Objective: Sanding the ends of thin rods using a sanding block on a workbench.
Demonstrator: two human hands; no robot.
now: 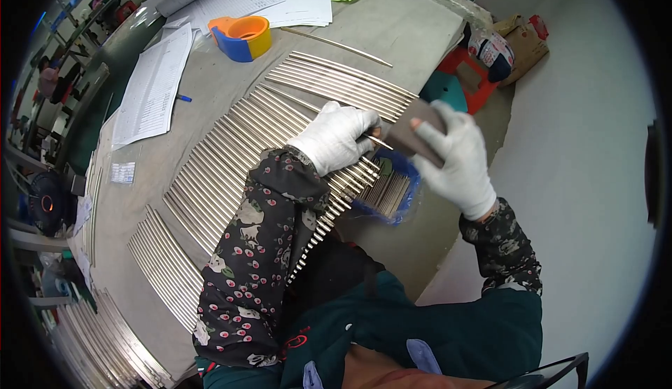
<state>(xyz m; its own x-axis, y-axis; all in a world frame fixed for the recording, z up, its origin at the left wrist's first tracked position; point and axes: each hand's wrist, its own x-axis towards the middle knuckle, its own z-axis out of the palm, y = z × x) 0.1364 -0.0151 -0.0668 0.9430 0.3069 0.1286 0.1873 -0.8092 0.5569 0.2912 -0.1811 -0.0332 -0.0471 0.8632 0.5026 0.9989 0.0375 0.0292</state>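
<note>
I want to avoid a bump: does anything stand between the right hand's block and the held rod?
Nothing visible: the brown block in the right hand touches or nearly touches the rod in the left hand.

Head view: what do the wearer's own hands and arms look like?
Left hand and right hand: white gloves, some fingertips bare. Left sleeve cover: dark, red-and-pale print, gathered cuff. Right sleeve cover: dark, pale print. Dark green garment at the upper arms.
</note>
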